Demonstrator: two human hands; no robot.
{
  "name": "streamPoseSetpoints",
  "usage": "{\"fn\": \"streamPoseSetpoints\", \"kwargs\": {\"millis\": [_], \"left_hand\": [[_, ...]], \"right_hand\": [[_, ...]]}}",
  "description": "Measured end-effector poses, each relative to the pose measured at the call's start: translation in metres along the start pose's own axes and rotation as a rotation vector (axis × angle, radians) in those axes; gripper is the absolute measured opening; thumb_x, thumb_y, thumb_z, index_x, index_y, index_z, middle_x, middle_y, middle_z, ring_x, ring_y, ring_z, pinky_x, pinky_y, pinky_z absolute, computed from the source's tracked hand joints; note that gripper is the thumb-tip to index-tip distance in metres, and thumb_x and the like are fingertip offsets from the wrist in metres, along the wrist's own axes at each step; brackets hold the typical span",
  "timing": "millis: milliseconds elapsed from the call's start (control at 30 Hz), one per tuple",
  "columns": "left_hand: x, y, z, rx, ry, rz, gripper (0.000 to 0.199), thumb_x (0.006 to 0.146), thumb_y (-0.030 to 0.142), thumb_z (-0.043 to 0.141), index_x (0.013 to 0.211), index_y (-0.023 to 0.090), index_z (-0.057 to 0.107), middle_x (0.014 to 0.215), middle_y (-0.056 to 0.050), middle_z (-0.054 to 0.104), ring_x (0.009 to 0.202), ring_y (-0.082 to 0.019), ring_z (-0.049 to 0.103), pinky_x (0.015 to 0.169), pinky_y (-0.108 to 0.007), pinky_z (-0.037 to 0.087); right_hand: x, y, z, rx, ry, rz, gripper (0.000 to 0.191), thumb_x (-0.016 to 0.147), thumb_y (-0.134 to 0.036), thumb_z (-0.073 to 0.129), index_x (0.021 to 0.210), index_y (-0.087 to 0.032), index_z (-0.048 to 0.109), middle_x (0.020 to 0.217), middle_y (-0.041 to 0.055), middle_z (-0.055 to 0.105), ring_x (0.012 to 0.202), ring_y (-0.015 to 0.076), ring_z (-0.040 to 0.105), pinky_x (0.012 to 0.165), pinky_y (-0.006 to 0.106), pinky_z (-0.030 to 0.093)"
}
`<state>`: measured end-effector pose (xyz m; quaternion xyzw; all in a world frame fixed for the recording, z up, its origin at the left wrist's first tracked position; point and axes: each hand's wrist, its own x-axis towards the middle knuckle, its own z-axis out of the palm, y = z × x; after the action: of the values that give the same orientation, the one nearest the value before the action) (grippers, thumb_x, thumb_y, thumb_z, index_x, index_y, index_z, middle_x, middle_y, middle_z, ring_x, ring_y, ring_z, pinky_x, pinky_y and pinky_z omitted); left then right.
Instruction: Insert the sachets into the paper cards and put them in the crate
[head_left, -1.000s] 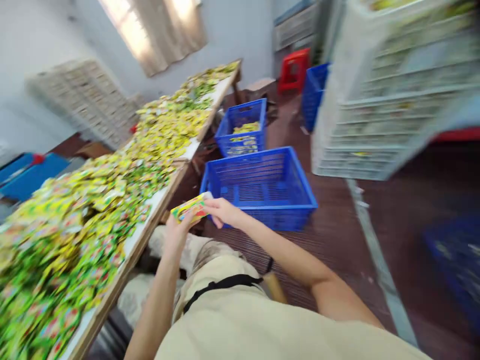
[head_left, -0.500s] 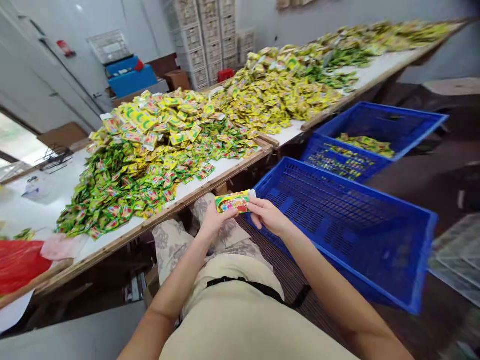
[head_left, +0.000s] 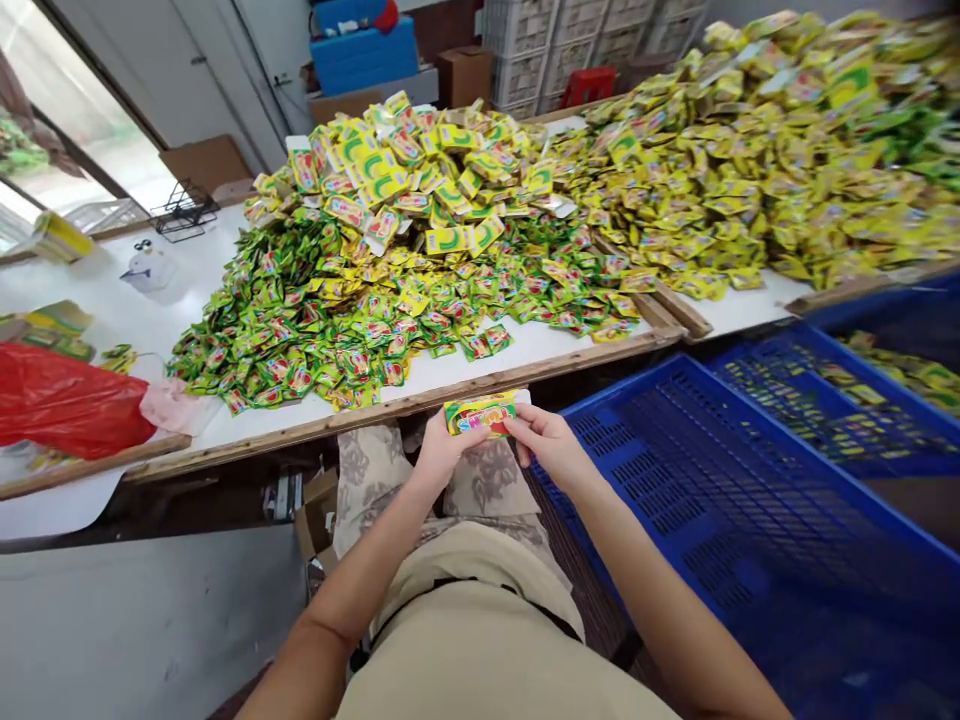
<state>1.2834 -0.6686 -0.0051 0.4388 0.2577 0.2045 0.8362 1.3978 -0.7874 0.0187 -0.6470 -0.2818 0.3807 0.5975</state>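
Note:
A small yellow, green and red box [head_left: 484, 414] with a white right end is between my hands, over my lap by the table's front edge. My left hand [head_left: 442, 446] grips its left end, thumb across the front. At the right end, my right hand [head_left: 549, 442] pinches it between thumb and fingers. Beyond them, green and red sachets [head_left: 300, 350] lie heaped on the white table, and flat yellow boxes [head_left: 382, 175] are piled on top of that heap.
A larger heap of yellow packets [head_left: 705, 190] covers the table's right part. Blue crates [head_left: 697, 480] stand below the edge at right, one holding packets. A red plastic bag [head_left: 75, 405] lies at left, a wire rack [head_left: 184, 212] behind it. Wooden strips [head_left: 405, 403] line the table edge.
The view has turned left and closer to the table, so the heaps and crates appear further right. Both hands still hold the box, its printed face now more toward me.

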Motion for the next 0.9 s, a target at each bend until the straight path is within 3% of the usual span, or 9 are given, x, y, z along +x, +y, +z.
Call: {"fn": "streamPoseSetpoints", "kwargs": {"millis": [167, 267, 333, 467, 667, 800, 900], "left_hand": [[0.014, 0.008, -0.027, -0.119, 0.219, -0.002, 0.056, 0.051, 0.028, 0.090, 0.099, 0.013, 0.064, 0.094, -0.006, 0.074, 0.076, -0.021, 0.070, 0.062, -0.030, 0.058], [0.018, 0.014, -0.041, -0.190, 0.316, 0.007, 0.054, 0.049, 0.028, 0.090, 0.095, 0.014, 0.066, 0.090, -0.005, 0.074, 0.073, -0.020, 0.070, 0.062, -0.030, 0.058], [0.019, 0.017, -0.047, -0.233, 0.330, 0.017, 0.053, 0.049, 0.029, 0.090, 0.094, 0.015, 0.067, 0.089, -0.005, 0.075, 0.075, -0.021, 0.071, 0.066, -0.032, 0.058], [0.024, 0.021, -0.054, -0.310, 0.272, 0.110, 0.045, 0.059, 0.037, 0.086, 0.096, 0.017, 0.070, 0.099, -0.007, 0.075, 0.091, -0.024, 0.070, 0.083, -0.036, 0.057], [0.042, 0.023, -0.075, -0.269, 0.314, 0.269, 0.046, 0.057, 0.036, 0.088, 0.095, 0.018, 0.071, 0.099, -0.005, 0.075, 0.098, -0.023, 0.068, 0.094, -0.036, 0.051], [0.047, 0.035, -0.090, -0.057, 0.307, 0.287, 0.044, 0.065, 0.041, 0.083, 0.100, 0.019, 0.068, 0.101, -0.006, 0.072, 0.100, -0.024, 0.066, 0.094, -0.038, 0.050], [0.050, 0.049, -0.096, 0.262, 0.322, 0.415, 0.049, 0.067, 0.031, 0.082, 0.111, 0.022, 0.064, 0.115, -0.006, 0.066, 0.111, -0.024, 0.060, 0.100, -0.036, 0.045]], "right_hand": [[0.030, 0.001, 0.016, -0.064, 0.212, -0.122, 0.038, 0.081, -0.046, 0.065, 0.106, -0.018, 0.064, 0.088, 0.0056, 0.068, 0.047, 0.0087, 0.048, 0.043, 0.024, 0.044], [0.047, 0.011, 0.030, -0.046, 0.339, -0.177, 0.040, 0.079, -0.043, 0.069, 0.110, -0.021, 0.057, 0.098, 0.0054, 0.064, 0.059, 0.0114, 0.054, 0.053, 0.026, 0.050], [0.057, 0.018, 0.042, -0.003, 0.273, -0.160, 0.044, 0.075, -0.042, 0.073, 0.110, -0.023, 0.054, 0.097, 0.0039, 0.062, 0.063, 0.0128, 0.057, 0.057, 0.027, 0.051], [0.071, 0.023, 0.068, 0.036, -0.021, -0.105, 0.038, 0.078, -0.039, 0.073, 0.108, -0.022, 0.057, 0.096, 0.0050, 0.066, 0.075, 0.0179, 0.062, 0.071, 0.032, 0.053], [0.095, 0.010, 0.087, -0.070, -0.087, -0.194, 0.028, 0.081, -0.039, 0.070, 0.099, -0.021, 0.063, 0.094, 0.0059, 0.068, 0.083, 0.0217, 0.062, 0.072, 0.032, 0.052], [0.118, -0.001, 0.079, -0.193, -0.150, -0.303, 0.028, 0.086, -0.040, 0.064, 0.106, -0.020, 0.064, 0.099, 0.0073, 0.066, 0.085, 0.0214, 0.061, 0.071, 0.032, 0.052], [0.137, -0.013, 0.067, -0.407, -0.245, -0.411, 0.020, 0.088, -0.037, 0.061, 0.098, -0.020, 0.064, 0.092, 0.0069, 0.064, 0.081, 0.0211, 0.059, 0.068, 0.032, 0.049]]}}
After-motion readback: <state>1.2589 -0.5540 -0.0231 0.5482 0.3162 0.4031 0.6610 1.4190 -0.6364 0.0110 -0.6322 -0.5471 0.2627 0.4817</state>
